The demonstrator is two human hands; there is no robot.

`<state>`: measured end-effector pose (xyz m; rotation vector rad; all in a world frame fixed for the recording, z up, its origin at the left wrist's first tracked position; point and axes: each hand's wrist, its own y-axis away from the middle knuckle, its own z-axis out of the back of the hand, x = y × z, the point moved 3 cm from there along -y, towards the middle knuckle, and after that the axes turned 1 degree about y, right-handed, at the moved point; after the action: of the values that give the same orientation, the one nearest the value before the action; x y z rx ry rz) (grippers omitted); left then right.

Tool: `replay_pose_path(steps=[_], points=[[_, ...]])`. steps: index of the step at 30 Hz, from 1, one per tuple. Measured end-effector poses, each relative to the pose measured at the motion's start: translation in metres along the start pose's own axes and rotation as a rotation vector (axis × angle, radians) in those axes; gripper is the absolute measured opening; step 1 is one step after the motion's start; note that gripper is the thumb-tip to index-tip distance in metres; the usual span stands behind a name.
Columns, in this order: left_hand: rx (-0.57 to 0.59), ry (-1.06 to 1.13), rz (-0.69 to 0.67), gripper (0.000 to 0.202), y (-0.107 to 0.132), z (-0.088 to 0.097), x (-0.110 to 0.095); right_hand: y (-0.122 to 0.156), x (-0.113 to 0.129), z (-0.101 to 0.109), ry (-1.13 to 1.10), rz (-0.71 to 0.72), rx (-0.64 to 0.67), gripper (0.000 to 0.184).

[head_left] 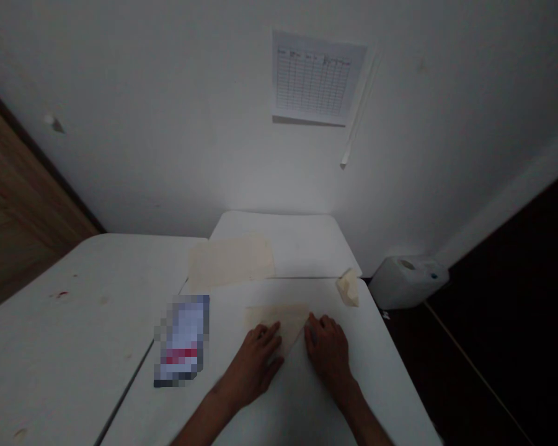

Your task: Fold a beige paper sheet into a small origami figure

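Note:
A thin cream sheet of paper (pixel 291 314) lies on the white table in front of me, with a slanting lower right edge that looks folded. My left hand (pixel 259 359) rests on its lower left part, fingers stretched out and apart, pressing it down. At the sheet's right corner is my right hand (pixel 328 347), its fingers curled and the thumb and forefinger closed at the corner. Its palm side is hidden. Beyond the hands, a larger cream sheet (pixel 230 260) lies flat. To the right sits a small folded cream paper piece (pixel 348 288).
A pixelated flat item (pixel 183 341) lies left of my hands on the white table (pixel 223 384), by the seam with another table (pixel 74 310). A printed chart (pixel 316 80) hangs on the wall. A white plastic container (pixel 407 282) stands on the dark floor at right.

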<state>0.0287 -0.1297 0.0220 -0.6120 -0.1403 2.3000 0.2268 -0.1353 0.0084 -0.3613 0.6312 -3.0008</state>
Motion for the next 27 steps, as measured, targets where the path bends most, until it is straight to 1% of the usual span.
replay_pose_path(steps=[5,7,10,12,14,19,23,27], points=[[-0.013,-0.018,-0.001,0.031,0.003,-0.004,0.003,-0.003,0.015,0.008,-0.086,0.112,-0.078,0.034],[-0.011,-0.019,-0.005,0.031,0.003,-0.004,0.003,-0.004,0.021,0.007,-0.115,0.160,-0.077,0.033],[-0.011,-0.019,0.000,0.031,0.002,-0.005,0.004,-0.005,0.027,0.001,-0.205,0.293,0.024,0.030],[-0.021,-0.020,0.008,0.031,0.002,-0.005,0.004,-0.005,0.030,-0.002,-0.245,0.342,0.094,0.027],[-0.032,-0.022,0.003,0.030,0.003,-0.004,0.003,-0.005,0.030,-0.002,-0.253,0.340,0.131,0.027],[-0.033,-0.022,-0.028,0.022,0.004,-0.003,0.000,-0.006,0.031,0.002,-0.252,0.289,0.191,0.037],[-0.086,-0.025,-0.031,0.016,0.002,-0.004,0.000,-0.009,0.033,0.007,-0.263,0.278,0.234,0.036],[-0.135,-0.031,-0.019,0.013,0.004,-0.007,0.001,-0.016,0.035,0.013,-0.252,0.281,0.274,0.040]])
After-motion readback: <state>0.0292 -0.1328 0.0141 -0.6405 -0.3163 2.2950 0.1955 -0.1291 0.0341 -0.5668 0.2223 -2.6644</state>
